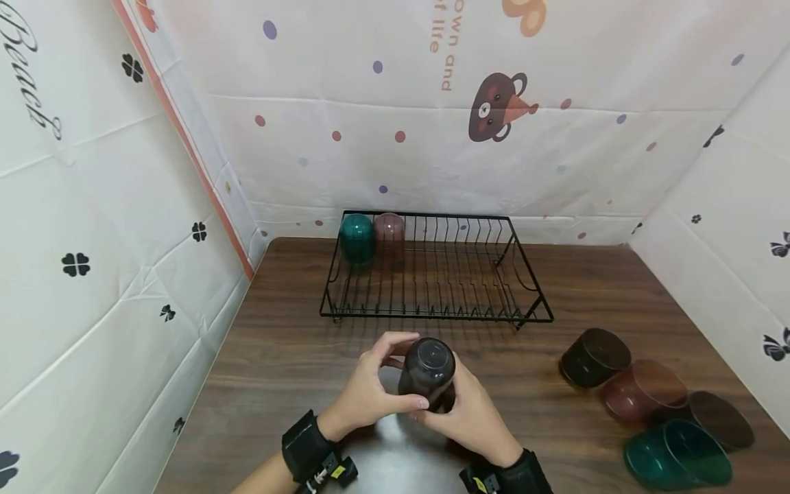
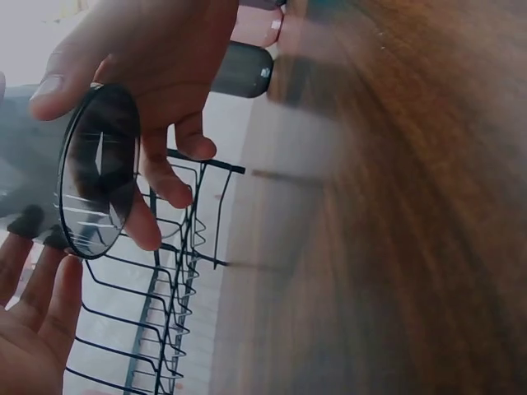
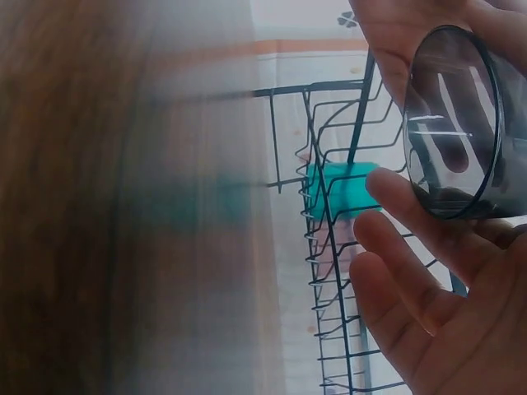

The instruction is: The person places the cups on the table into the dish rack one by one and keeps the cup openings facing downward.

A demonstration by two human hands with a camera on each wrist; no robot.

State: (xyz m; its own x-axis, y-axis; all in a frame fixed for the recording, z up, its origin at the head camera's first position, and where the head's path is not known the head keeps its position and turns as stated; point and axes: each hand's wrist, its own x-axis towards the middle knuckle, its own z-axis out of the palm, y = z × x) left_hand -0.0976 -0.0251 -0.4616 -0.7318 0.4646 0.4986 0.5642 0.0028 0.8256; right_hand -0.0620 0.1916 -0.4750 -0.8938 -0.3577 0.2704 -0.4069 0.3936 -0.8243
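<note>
A dark grey tinted glass [image 1: 427, 370] is held upside down between both hands, over the table in front of the rack. My left hand [image 1: 364, 394] grips its left side, with the thumb across the near side and the fingers reaching behind. On the other side, my right hand [image 1: 472, 412] holds the glass lower down, thumb toward the near side. Both wrist views show the open rim of the glass [image 2: 99, 173] facing the wooden table. Fingers of the right hand [image 3: 449, 304] spread out below the rim in the right wrist view.
Behind the hands stands a black wire dish rack [image 1: 457, 274]. A teal glass [image 1: 356, 240] and a pink glass [image 1: 389, 237] sit upside down at its back left. On the right are two dark glasses [image 1: 594, 358], another pink glass [image 1: 644, 391] and another teal glass [image 1: 677, 456].
</note>
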